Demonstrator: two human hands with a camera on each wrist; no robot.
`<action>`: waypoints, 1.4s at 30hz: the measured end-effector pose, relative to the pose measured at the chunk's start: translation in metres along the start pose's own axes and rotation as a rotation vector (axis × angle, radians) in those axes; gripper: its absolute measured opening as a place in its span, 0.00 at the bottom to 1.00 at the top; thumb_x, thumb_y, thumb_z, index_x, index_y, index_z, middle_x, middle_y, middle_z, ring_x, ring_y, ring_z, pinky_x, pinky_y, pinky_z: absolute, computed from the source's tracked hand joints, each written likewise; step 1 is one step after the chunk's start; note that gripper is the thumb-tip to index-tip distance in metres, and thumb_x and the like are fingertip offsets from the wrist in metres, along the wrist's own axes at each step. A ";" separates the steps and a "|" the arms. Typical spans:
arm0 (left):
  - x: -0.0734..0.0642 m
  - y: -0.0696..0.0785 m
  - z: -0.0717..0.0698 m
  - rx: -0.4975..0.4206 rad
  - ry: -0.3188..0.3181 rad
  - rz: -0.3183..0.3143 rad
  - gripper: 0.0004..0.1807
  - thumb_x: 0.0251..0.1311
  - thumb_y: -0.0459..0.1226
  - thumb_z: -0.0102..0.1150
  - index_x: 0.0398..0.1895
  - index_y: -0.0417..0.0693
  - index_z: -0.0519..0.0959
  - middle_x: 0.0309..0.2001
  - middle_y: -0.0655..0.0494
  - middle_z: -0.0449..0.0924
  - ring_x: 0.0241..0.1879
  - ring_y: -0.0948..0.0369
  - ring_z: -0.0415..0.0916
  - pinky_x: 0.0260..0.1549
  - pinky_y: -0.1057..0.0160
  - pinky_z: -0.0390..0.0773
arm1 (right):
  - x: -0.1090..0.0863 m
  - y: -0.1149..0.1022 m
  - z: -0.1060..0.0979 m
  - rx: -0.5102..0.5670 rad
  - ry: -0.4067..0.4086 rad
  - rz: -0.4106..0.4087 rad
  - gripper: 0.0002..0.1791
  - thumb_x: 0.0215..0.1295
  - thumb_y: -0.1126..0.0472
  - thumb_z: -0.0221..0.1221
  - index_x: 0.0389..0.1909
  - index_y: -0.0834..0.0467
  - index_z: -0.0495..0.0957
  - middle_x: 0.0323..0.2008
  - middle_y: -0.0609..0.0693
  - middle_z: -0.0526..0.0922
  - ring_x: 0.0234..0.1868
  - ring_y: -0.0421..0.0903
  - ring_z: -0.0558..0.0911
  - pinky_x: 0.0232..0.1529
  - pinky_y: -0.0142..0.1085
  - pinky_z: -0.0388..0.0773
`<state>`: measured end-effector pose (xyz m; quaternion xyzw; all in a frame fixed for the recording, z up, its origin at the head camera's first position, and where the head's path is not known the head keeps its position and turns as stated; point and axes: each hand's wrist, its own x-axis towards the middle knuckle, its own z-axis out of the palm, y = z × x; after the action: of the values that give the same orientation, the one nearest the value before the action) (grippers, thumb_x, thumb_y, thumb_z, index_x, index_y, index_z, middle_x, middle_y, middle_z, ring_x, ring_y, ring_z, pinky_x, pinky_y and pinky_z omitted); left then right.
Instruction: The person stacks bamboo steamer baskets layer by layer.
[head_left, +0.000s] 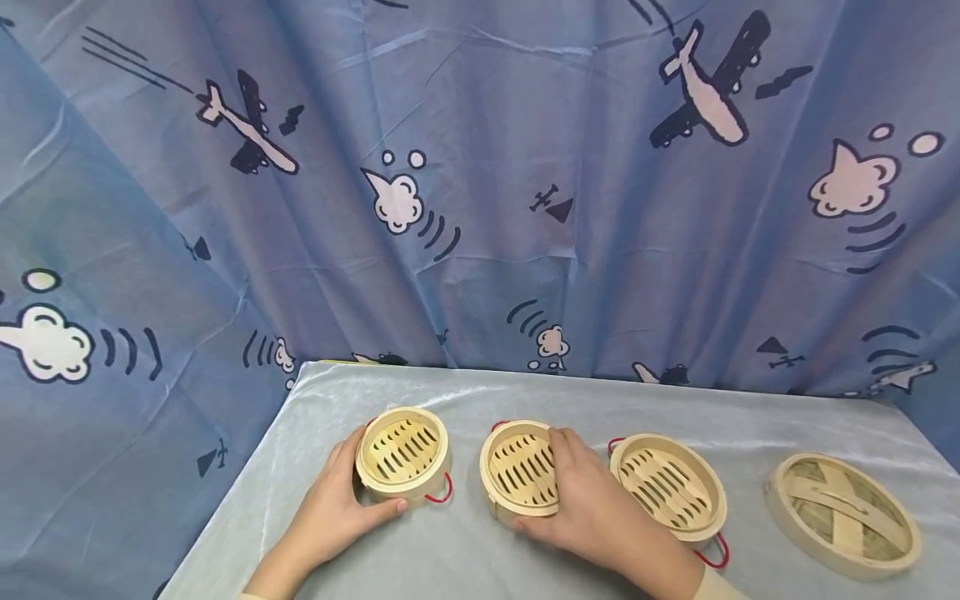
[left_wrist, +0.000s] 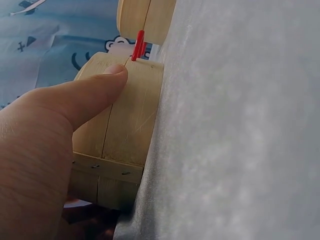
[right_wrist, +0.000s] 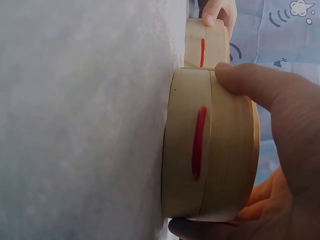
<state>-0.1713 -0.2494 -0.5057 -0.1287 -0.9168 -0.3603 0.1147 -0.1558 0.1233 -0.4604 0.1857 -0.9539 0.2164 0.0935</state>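
On the left of the table, my left hand [head_left: 330,504] grips a small round bamboo steamer basket [head_left: 405,450], thumb on the near wall and fingers round the far left side. In the left wrist view the thumb [left_wrist: 95,90] lies along the basket's wall [left_wrist: 132,110], close to its red handle. My right hand [head_left: 592,500] holds a middle steamer basket [head_left: 521,468] by its right side. Thumb and fingers span that basket's wall [right_wrist: 222,140] in the right wrist view. Both baskets stand upright with slatted floors showing, a gap between them.
A third steamer basket [head_left: 667,483] with red handles stands just right of my right hand, partly hidden by the forearm. Farther right lies a woven bamboo lid [head_left: 847,517]. Grey cloth [head_left: 457,550] covers the table; a blue patterned curtain [head_left: 480,275] hangs behind it.
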 end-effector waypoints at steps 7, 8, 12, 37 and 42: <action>-0.001 0.000 0.002 0.011 -0.002 0.014 0.68 0.46 0.63 0.87 0.86 0.48 0.60 0.78 0.48 0.68 0.76 0.46 0.68 0.70 0.36 0.72 | -0.001 0.001 -0.001 0.005 0.007 0.020 0.70 0.45 0.29 0.81 0.75 0.74 0.66 0.66 0.68 0.76 0.65 0.67 0.80 0.66 0.60 0.78; -0.001 0.000 0.001 0.014 -0.002 0.015 0.68 0.46 0.63 0.86 0.86 0.48 0.60 0.78 0.47 0.69 0.76 0.46 0.69 0.70 0.35 0.72 | -0.001 0.000 0.000 0.009 0.012 0.020 0.69 0.44 0.29 0.81 0.75 0.74 0.66 0.66 0.68 0.76 0.65 0.67 0.80 0.67 0.60 0.78; -0.002 0.001 0.000 0.024 -0.001 0.005 0.68 0.47 0.64 0.86 0.86 0.48 0.59 0.78 0.46 0.69 0.76 0.45 0.69 0.69 0.35 0.73 | 0.000 -0.001 0.001 0.022 0.037 0.004 0.69 0.45 0.29 0.81 0.75 0.73 0.67 0.66 0.67 0.77 0.66 0.66 0.79 0.67 0.60 0.78; -0.006 -0.002 -0.001 -0.018 0.007 0.012 0.65 0.51 0.61 0.85 0.84 0.39 0.61 0.76 0.38 0.70 0.75 0.40 0.68 0.70 0.33 0.69 | 0.006 -0.004 -0.001 0.074 0.130 -0.019 0.70 0.49 0.22 0.76 0.80 0.66 0.65 0.72 0.65 0.74 0.71 0.65 0.76 0.69 0.63 0.76; -0.005 -0.001 -0.002 -0.014 0.008 0.020 0.64 0.52 0.61 0.85 0.83 0.39 0.62 0.75 0.39 0.71 0.75 0.40 0.69 0.70 0.34 0.70 | 0.010 -0.008 -0.004 0.103 0.138 -0.015 0.69 0.48 0.24 0.77 0.80 0.66 0.66 0.73 0.65 0.74 0.72 0.65 0.75 0.68 0.63 0.76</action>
<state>-0.1672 -0.2521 -0.5067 -0.1374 -0.9123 -0.3663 0.1211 -0.1612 0.1154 -0.4511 0.1821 -0.9314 0.2767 0.1509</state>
